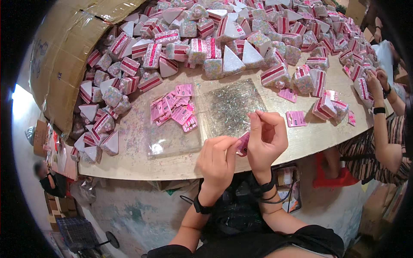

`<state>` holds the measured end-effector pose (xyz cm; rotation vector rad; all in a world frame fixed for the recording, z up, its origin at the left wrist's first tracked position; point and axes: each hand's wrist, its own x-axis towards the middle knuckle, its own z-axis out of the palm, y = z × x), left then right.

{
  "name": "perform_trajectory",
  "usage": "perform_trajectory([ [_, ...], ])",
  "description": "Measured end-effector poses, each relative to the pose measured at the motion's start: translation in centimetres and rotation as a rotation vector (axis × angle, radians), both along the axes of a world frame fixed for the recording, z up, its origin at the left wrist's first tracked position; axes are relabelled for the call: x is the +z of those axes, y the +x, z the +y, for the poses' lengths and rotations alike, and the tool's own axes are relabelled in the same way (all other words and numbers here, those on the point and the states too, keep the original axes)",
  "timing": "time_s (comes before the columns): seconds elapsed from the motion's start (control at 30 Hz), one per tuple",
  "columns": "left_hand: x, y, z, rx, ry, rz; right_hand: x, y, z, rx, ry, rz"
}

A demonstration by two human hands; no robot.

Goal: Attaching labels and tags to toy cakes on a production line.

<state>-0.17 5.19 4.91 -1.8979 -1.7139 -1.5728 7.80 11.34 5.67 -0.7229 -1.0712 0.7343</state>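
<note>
Just above the table's near edge, a small pink card point(243, 144) sits between my two hands. My left hand point(216, 161) is closed, with its thumb and fingertips pinched at the card's left edge. My right hand point(267, 139) is curled around the card's other side. Its thumb and index finger come together higher up; whether something tiny is between them is too small to tell. Behind the hands lies a clear shallow tray point(203, 115). Its left part holds a loose stack of pink cards point(174, 107), its right part a scatter of thin, shiny fasteners point(234, 103).
Cake-slice-shaped pieces point(232, 60) in white, pink and speckles pile across the table's far side and left. A cardboard sheet point(69, 56) stands at the left. Single pink cards point(295, 118) lie right of the tray. At the right edge, another person's hands point(375, 81) handle a slice.
</note>
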Motion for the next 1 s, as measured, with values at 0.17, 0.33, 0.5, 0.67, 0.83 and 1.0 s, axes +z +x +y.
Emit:
perform_trajectory([
  [0.17,0.0,-0.7,0.1,0.156,0.101,-0.201,-0.3,0.5,0.3,-0.161,0.079,-0.17],
  [0.33,3.4,-6.8,0.4,0.63,-0.023,0.028,-0.2,1.2,0.6,0.074,-0.047,-0.008],
  [0.5,6.1,-5.2,-1.4,0.193,-0.1,0.237,1.2,1.5,-0.4,0.521,-0.249,0.05],
  [0.67,7.1,-4.4,-2.6,-0.096,-0.119,0.309,1.3,2.0,-0.7,0.937,-0.297,0.118],
  [0.83,8.8,-5.5,-3.1,-0.18,-0.205,0.469,2.0,1.6,-1.2,1.027,-0.321,0.135],
  [1.0,9.1,-6.8,-3.8,-0.175,-0.25,0.632,1.9,2.1,-1.4,1.004,-0.326,-0.227],
])
